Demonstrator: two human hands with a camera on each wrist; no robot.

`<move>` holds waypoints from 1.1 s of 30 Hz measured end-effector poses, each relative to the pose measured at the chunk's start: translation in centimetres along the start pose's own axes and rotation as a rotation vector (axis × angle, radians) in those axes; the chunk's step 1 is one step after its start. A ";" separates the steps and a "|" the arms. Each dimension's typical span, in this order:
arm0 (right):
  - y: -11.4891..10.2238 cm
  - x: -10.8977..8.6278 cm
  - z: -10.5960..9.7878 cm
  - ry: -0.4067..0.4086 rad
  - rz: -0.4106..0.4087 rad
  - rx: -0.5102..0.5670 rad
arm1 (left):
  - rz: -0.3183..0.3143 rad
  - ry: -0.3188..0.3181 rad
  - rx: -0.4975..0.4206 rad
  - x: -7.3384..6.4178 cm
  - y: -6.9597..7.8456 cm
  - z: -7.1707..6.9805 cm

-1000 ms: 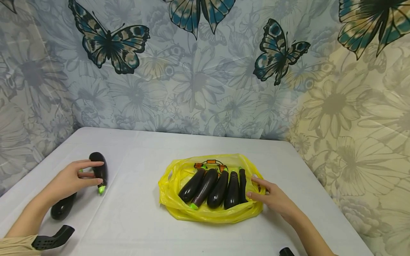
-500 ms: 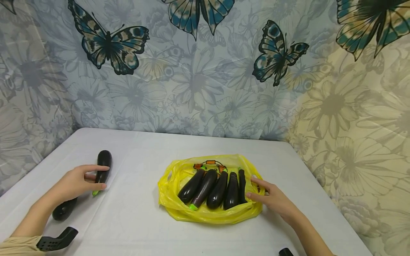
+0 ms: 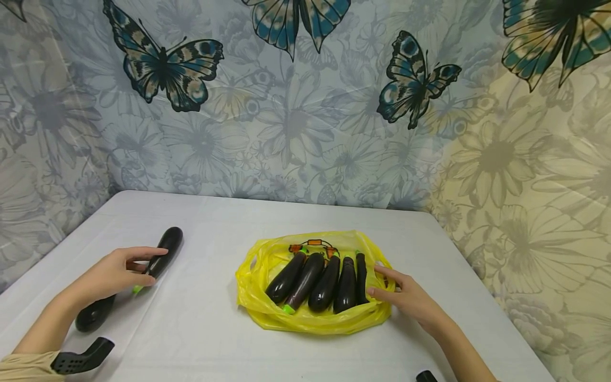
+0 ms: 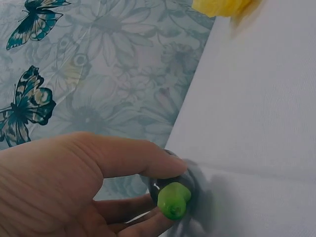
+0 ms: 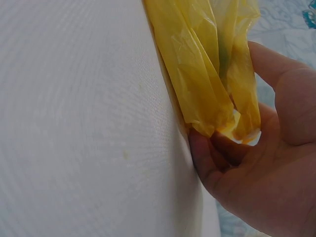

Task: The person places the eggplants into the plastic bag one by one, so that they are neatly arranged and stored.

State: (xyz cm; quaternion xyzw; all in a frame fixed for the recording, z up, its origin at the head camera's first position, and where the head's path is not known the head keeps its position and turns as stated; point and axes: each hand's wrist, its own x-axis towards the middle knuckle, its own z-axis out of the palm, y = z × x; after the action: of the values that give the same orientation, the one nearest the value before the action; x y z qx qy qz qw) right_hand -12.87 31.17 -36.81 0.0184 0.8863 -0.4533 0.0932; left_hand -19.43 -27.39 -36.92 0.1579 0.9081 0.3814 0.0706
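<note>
At the left of the table my left hand [image 3: 112,273] grips a dark eggplant [image 3: 170,245] between thumb and fingers. Its rounded end points away to the upper right. In the left wrist view its green stem cap [image 4: 174,201] faces the camera, under the thumb. My right hand [image 3: 408,297] holds the right edge of a yellow plastic bag [image 3: 320,324], thumb on one side of the film and fingers on the other. The open bag lies on the table with several eggplants [image 3: 324,284] side by side in it.
Another eggplant [image 3: 94,317] lies partly hidden under my left wrist. A white cloth covers the table [image 3: 205,329]. Behind it hangs a floral backdrop [image 3: 296,132] with butterflies. A black wrist mount [image 3: 83,356] sits on the left forearm.
The eggplant in my left hand has turned, its rounded end swinging to the right. The left hand has shifted slightly right. My right hand and the bag have stayed in place.
</note>
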 end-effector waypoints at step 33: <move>0.2 -0.1 -0.1 0.002 -0.019 0.012 | -0.039 -0.018 -0.537 -1.0 -1.6 -1.9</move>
State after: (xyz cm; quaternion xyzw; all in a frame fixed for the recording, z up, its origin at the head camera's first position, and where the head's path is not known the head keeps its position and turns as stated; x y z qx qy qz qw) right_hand -12.79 31.36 -36.94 0.0109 0.8837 -0.4595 0.0879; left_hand -19.36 -30.09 -36.76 0.1194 0.7765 0.6059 0.1252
